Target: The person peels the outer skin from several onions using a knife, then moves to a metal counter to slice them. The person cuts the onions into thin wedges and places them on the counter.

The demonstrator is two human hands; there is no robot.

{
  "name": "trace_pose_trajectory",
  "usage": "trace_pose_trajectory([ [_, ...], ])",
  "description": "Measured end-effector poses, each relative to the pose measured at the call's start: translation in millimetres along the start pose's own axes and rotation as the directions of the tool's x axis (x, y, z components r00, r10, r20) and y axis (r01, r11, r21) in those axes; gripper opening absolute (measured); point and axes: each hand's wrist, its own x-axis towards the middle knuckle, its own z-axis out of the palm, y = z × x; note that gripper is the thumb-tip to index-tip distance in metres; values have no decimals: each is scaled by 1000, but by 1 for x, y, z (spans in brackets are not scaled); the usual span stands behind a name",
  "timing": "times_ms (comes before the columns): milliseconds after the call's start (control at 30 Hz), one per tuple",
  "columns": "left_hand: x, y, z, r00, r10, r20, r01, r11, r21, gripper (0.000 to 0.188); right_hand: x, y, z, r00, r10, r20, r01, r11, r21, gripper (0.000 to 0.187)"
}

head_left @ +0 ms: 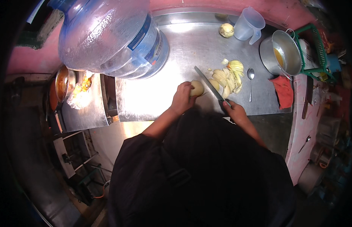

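Note:
My left hand [182, 97] is closed round a pale, peeled potato [197, 88], pressing it on the steel table [157, 102]. In my right hand [235, 110] is the handle of a long kitchen knife [209, 84]. Its blade points away and to the left, just right of the potato and apart from it. Beyond the blade lies a heap of pale cut slices [223, 80]. Yellowish-white curved slices [235, 67], perhaps onion, rest against that heap. What lies under the left fingers is hidden.
A large blue water bottle [108, 45] takes up the back left. Toward the back right are a round pale vegetable [226, 30], a clear plastic jug [248, 26] and a metal pot [280, 53]. A spoon [250, 81] and a red cloth [282, 92] lie near the right edge.

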Motion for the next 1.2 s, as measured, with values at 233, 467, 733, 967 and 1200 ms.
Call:
trace_pose_trajectory([
  [233, 27, 10, 48, 969, -138, -207, 128, 990, -61, 15, -15, -25, -6, 1000, -7, -19, 2, 977, -211, 51],
  [467, 21, 4, 59, 969, -80, -233, 70, 996, -49, 12, -11, -19, 11, 995, -42, -94, 8, 944, -331, 49],
  [733, 17, -2, 58, 968, -35, -247, 16, 997, -81, 12, 3, -57, -6, 998, -39, -39, 24, 948, -319, 50],
  [967, 18, -4, 60, 970, 2, -244, -14, 999, -45, 12, -13, -36, -2, 1000, 26, 7, -22, 918, -396, 52],
  [1200, 14, -2, 59, 981, -35, -190, 25, 998, -52, 13, 27, -51, 8, 996, -86, 20, 87, 933, -349, 54],
])
